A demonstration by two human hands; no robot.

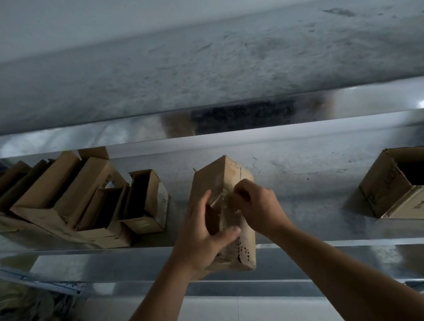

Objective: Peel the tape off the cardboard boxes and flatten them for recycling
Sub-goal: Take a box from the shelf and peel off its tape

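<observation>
Two bare forearms reach up from the bottom edge toward a tall brown cardboard box [225, 209] standing on end at the front lip of a grey metal shelf [308, 204], its lower end overhanging that lip; left hand [203, 237] clasps the box from its left side, fingers curled round the near face, thumb laid flat across the front and touching the card; right hand [254, 205] sits against the upper right of the same face, fingers bunched and pinching a strip of clear glossy tape [219, 200] that lies between the two hands; tape looks partly lifted from the card, though how far is hard to tell through the glare; a row of small dark marks runs down the lower front of the box.

Left of the box, well apart, a cluster of open brown cardboard boxes [79, 200] leans together on the same shelf, several tilted and with flaps standing up; nearest of them a small open carton with a white label [150, 201]; far right, a larger open brown box with dark printed lettering [411, 188] sits at the frame edge; above, a shiny metal rail [130, 133] crosses the view; behind it a pale, stained wall [224, 60].
</observation>
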